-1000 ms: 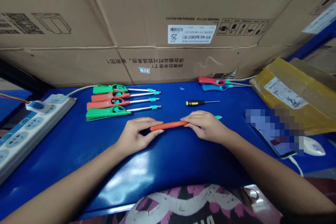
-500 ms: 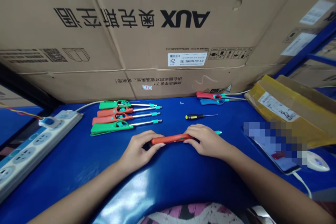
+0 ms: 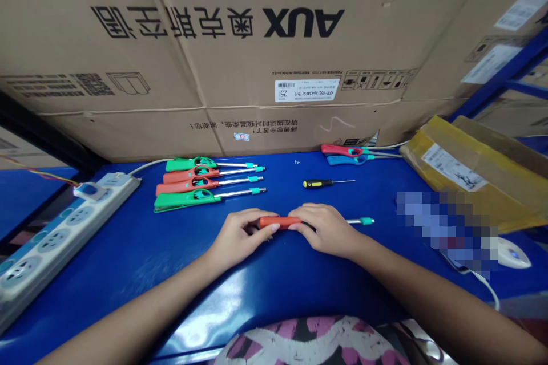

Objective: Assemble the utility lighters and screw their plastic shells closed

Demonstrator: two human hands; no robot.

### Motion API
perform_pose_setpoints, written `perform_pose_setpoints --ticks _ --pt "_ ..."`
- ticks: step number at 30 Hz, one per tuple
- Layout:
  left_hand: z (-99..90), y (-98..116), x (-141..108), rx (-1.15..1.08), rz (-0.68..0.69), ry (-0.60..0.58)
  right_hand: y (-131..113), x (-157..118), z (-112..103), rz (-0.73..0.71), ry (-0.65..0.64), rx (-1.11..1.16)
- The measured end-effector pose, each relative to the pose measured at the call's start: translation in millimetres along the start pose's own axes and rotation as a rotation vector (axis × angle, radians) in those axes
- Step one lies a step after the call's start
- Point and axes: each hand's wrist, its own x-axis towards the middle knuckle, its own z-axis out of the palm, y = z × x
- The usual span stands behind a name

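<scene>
Both hands hold one red-orange lighter (image 3: pixel 280 222) level above the blue table (image 3: pixel 274 291). My left hand (image 3: pixel 242 239) pinches its handle end between thumb and fingers. My right hand (image 3: pixel 326 229) is wrapped round the trigger part, which it hides, and the metal tube with its teal tip (image 3: pixel 367 220) sticks out to the right. Behind my left hand lie several similar lighters in a row, a green one (image 3: pixel 188 201) nearest. A black and yellow screwdriver (image 3: pixel 317 183) lies beyond my right hand.
A white power strip (image 3: pixel 64 228) runs along the left. At the back right are a red lighter (image 3: pixel 341 150) and a blue one (image 3: pixel 347 160). A yellow-taped box (image 3: pixel 479 177), a blurred phone (image 3: pixel 445 228) and a white device (image 3: pixel 512 253) sit at right. A large carton (image 3: pixel 240 68) stands behind.
The held lighter has shifted a little to the right and turned more level. My left hand has moved right, closer to my right hand, and more of the tube shows. The view has shifted slightly.
</scene>
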Motion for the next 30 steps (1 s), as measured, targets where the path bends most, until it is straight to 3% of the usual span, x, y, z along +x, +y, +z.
perform_pose_setpoints --ticks 2,6,10,12,16,19,22,25,30 --pt "-1.9 -1 3 -0.14 -0.079 -0.007 2 1 -3 -0.01 -0.004 -0.011" --pt "-5.2 -5 6 -0.215 -0.076 0.029 6 0 -9 -0.032 -0.065 -0.043" --pt "-4.3 -8 3 -0.309 -0.096 0.054 4 -1 -8 0.105 -0.025 0.027" --pt "-3.1 -7 1 -0.238 -0.015 0.063 1 0 -7 0.122 -0.002 0.05" --pt "-3.3 -2 -2 0.099 0.3 0.086 1 1 -7 0.04 0.023 -0.073" --pt "-5.6 1 -3 0.276 0.449 0.059 4 1 -5 -0.016 0.03 -0.128" --pt "-8.0 2 -2 0.399 0.456 -0.004 7 0 -2 -0.051 0.028 -0.147" --pt "-10.1 -1 0 0.491 0.377 -0.015 7 0 1 -0.049 0.036 -0.136" --pt "-11.7 -8 1 0.516 0.325 -0.043 10 4 -5 0.054 0.078 -0.063"
